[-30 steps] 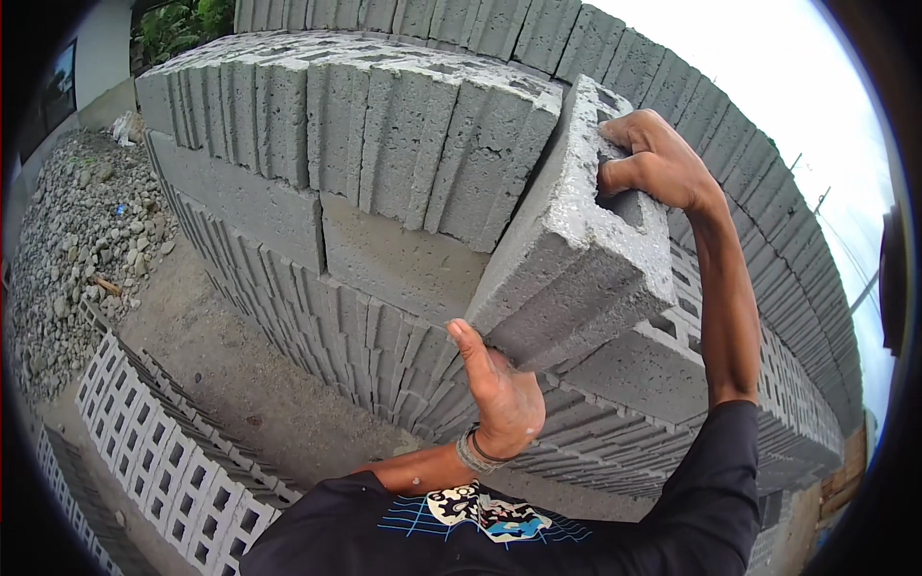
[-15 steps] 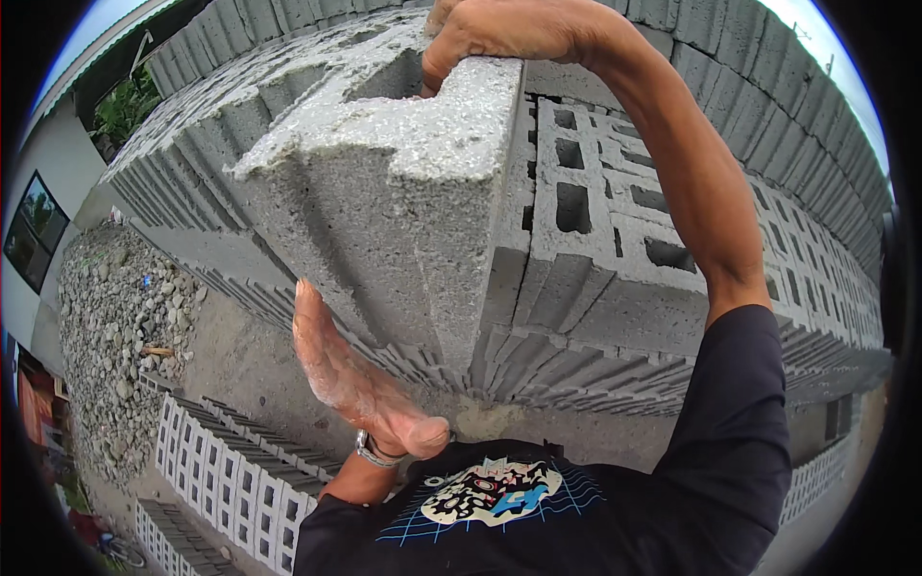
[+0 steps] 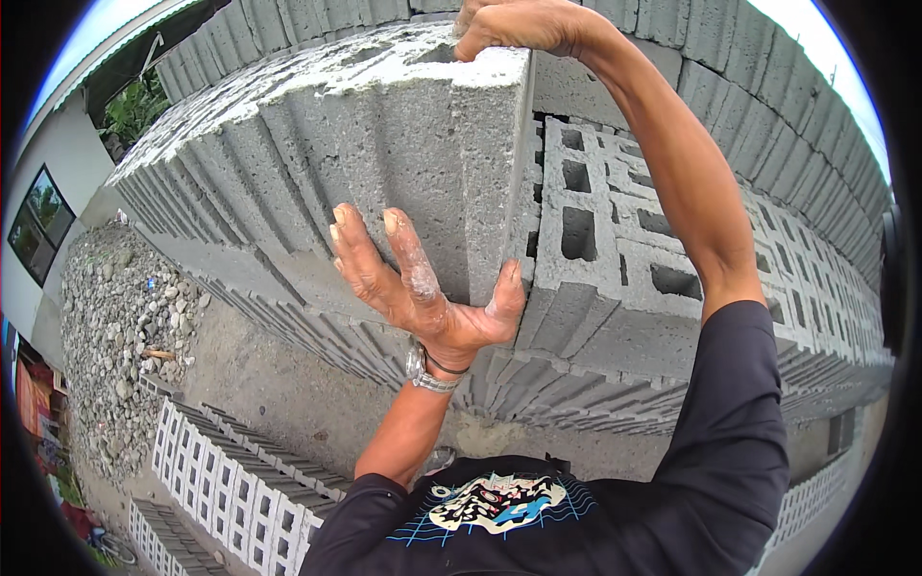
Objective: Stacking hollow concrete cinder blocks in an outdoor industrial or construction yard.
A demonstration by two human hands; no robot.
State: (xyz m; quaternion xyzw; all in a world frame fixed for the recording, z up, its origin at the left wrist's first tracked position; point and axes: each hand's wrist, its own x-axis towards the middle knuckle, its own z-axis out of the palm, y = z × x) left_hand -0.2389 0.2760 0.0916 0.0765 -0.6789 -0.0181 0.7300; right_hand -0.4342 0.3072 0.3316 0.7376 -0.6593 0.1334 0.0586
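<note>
A grey hollow concrete block (image 3: 423, 154) stands at the front end of a row of like blocks on the stack. My right hand (image 3: 523, 24) grips its top right edge, fingers hooked over it at a hollow, with the fingertips partly hidden by the block and the picture's edge. Low on the block's front face is my left hand (image 3: 423, 288), open with fingers and thumb spread. It looks pressed to the face, though exact contact is hard to tell. On the left wrist sit a metal watch and a dark band.
To the right lies a lower tier of hollow blocks (image 3: 615, 211); a taller block wall (image 3: 768, 86) rises behind. Below left, more block rows (image 3: 230, 490) stand on the ground near a gravel heap (image 3: 125, 336). A white building (image 3: 58, 173) is at far left.
The block has moved back from me, against the row behind it. My left hand has risen to the right and spread its fingers at the front face. My right hand has kept its grip.
</note>
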